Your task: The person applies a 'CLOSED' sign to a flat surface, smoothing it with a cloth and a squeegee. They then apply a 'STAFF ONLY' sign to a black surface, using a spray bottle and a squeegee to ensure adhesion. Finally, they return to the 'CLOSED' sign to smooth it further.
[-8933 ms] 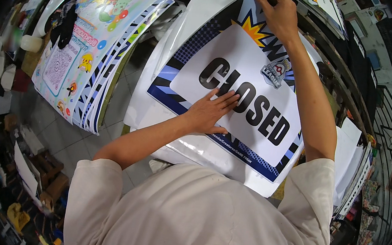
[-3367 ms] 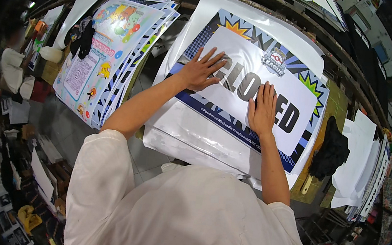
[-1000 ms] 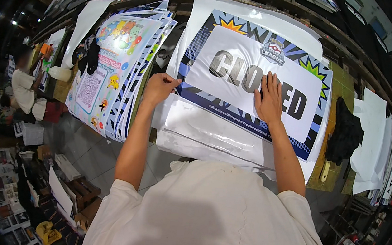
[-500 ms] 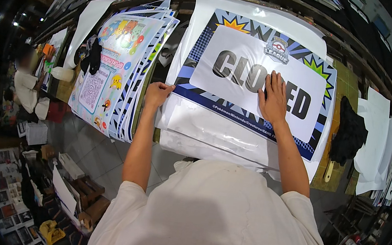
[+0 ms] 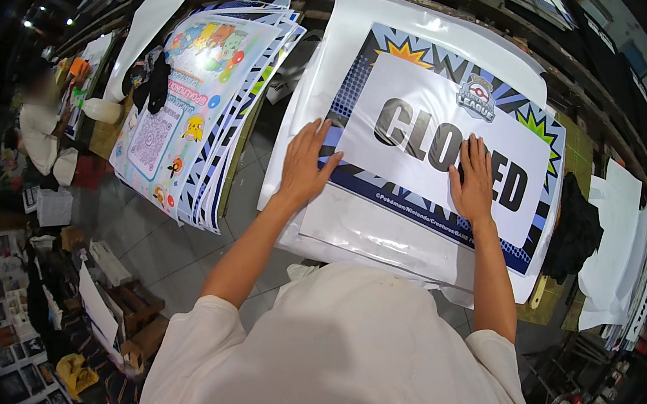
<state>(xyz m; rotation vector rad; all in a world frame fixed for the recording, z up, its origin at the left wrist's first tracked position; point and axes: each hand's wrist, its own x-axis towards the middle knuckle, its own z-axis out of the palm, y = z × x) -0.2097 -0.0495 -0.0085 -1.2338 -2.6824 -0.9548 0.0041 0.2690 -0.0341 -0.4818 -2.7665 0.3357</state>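
My left hand [image 5: 304,167] lies with fingers stretched out at the left edge of a printed sign [image 5: 387,197], which has large black lettering on a white panel inside a blue border with starbursts. My right hand [image 5: 474,178] rests flat on the middle of that panel, over the lettering, fingers straight and slightly parted. Nothing is gripped in either hand. Beneath the sign is a stack of glossy white sheets [image 5: 351,236], a little wider than the sign and wrinkled along the near side.
Pastel printed sheets [image 5: 176,108] lie stacked at left, a black cloth [image 5: 155,82] on them. At right are another black cloth [image 5: 574,220], a wooden-handled tool [image 5: 538,292] and white sheets [image 5: 606,247]. A co-worker [image 5: 39,129] stands at far left, beside a white bottle [image 5: 102,109].
My left hand has gone from pinched fingers at the sign's lower-left corner to stretched fingers farther up its left edge. My right hand stays on the panel; earlier it held the top edge.
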